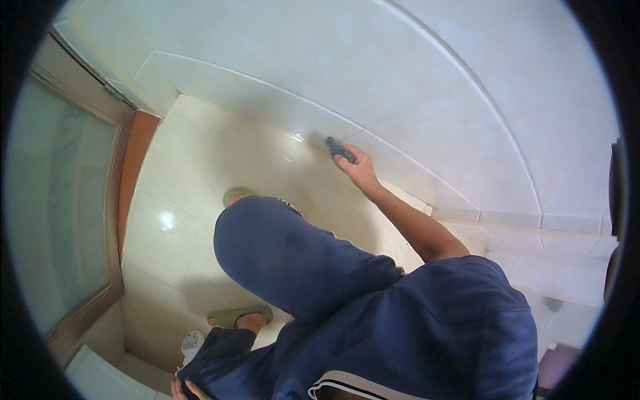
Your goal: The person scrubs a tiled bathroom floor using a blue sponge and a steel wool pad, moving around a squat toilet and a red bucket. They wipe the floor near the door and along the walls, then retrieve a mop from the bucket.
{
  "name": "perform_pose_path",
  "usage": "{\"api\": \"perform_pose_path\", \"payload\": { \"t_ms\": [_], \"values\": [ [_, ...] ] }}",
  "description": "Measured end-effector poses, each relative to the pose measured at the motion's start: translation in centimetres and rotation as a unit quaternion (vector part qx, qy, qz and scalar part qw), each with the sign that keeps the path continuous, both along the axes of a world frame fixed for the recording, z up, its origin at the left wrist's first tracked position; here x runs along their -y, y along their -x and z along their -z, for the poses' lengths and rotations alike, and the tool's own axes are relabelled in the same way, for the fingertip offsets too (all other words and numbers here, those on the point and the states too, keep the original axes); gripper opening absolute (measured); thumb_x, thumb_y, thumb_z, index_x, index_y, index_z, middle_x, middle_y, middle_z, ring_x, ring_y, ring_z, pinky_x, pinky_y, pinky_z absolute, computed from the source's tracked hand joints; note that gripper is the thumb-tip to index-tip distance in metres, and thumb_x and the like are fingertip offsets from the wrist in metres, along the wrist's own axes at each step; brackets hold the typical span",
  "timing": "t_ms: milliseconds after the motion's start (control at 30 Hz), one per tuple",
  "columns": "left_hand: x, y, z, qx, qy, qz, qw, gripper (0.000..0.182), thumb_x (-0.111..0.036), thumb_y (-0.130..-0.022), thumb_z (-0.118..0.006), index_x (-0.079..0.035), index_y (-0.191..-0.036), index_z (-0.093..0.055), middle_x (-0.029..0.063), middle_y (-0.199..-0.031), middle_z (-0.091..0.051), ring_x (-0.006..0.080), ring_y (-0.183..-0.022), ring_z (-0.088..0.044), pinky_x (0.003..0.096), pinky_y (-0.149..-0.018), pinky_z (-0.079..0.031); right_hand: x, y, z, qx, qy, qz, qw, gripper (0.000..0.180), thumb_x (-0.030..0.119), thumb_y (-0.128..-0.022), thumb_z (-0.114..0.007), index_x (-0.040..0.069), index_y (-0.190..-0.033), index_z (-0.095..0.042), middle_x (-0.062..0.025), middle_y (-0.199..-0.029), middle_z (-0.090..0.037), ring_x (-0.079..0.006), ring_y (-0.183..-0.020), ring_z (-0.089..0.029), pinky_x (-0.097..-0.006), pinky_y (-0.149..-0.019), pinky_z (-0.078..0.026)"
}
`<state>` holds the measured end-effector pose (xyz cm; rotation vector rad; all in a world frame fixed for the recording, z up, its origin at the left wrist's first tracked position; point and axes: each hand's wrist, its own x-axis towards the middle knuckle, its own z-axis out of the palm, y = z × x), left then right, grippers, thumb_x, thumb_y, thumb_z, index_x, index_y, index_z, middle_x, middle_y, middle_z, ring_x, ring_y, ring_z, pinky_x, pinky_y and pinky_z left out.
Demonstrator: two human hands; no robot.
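Observation:
My right hand (358, 166) grips a dark grey, mesh-like scrubbing pad (340, 149) low by the tiled wall (310, 107), near where the wall meets the floor. Whether the pad touches the tiles cannot be told. At the bottom left, my left hand (189, 390) rests at the dark blue trouser leg (212, 352); only its fingers show. Just above that leg, a white bottle (191, 345) with a printed label stands or lies on the floor, partly hidden by the cloth.
Cream floor tiles (165, 255) bear shiny patches. Green slippers (227, 318) are on my feet. A framed glass door (65, 200) is at the left, with an orange-brown strip (137, 150) beside it. A white object (107, 375) sits at bottom left, a ledge (550, 232) at right.

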<state>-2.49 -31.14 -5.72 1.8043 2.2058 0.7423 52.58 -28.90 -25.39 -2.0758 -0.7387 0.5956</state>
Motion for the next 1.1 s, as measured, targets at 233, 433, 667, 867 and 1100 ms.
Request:
{"api": "perform_pose_path", "payload": {
  "t_ms": [233,433,667,867,1100],
  "values": [
    [0.8,0.4,-0.8,-0.043,-0.017,0.042,0.998,0.03,-0.022,-0.083,-0.07,0.006,-0.094,-0.064,0.0194,-0.099,-0.064,0.0315,-0.089,-0.06,0.0404,-0.084,-0.048,-0.1,-0.2,-9.1,0.245,-0.064,-0.005,0.967,0.065,0.019,-0.08,-0.064,0.005,-0.136,-0.034,-0.0185,-0.092,-0.064,-0.0297,-0.071,-0.064,-0.0369,-0.064,-0.051],
    [1.0,0.1,-1.2,-0.048,-0.017,0.028,0.998,0.028,-0.02,-0.083,-0.07,0.005,-0.093,-0.064,0.0189,-0.097,-0.064,0.0317,-0.088,-0.06,0.0408,-0.083,-0.048,-0.5,-0.9,-13.0,0.321,-0.054,-0.012,0.946,0.075,0.016,-0.079,-0.065,0.001,-0.141,-0.025,-0.0189,-0.092,-0.065,-0.0327,-0.073,-0.065,-0.0386,-0.063,-0.053],
    [1.0,0.3,-0.6,-0.037,-0.042,0.034,0.998,0.028,-0.022,-0.083,-0.07,0.004,-0.091,-0.065,0.0188,-0.094,-0.065,0.0328,-0.085,-0.06,0.041,-0.081,-0.048,-0.8,-0.8,-13.6,0.345,-0.07,-0.01,0.936,0.079,0.015,-0.078,-0.066,0.001,-0.143,-0.022,-0.0179,-0.089,-0.065,-0.032,-0.07,-0.065,-0.0382,-0.062,-0.052],
    [1.3,0.6,-0.5,-0.068,-0.053,0.053,0.995,0.032,-0.027,-0.084,-0.068,0.004,-0.09,-0.065,0.0189,-0.089,-0.065,0.0328,-0.079,-0.06,0.0409,-0.075,-0.049,-0.8,-1.0,-14.7,0.331,-0.032,-0.018,0.943,0.079,0.014,-0.077,-0.066,0.002,-0.142,-0.024,-0.0173,-0.089,-0.065,-0.0309,-0.069,-0.064,-0.0382,-0.061,-0.051],
    [1.4,1.0,-0.2,-0.078,-0.061,0.045,0.994,0.035,-0.031,-0.083,-0.069,0.003,-0.091,-0.065,0.0185,-0.09,-0.065,0.0323,-0.079,-0.061,0.0411,-0.075,-0.05,-0.6,-1.4,-14.7,0.331,-0.039,0.001,0.943,0.072,0.015,-0.077,-0.066,0.004,-0.139,-0.032,-0.0181,-0.094,-0.064,-0.0322,-0.074,-0.064,-0.0388,-0.064,-0.052]
  ]
}}
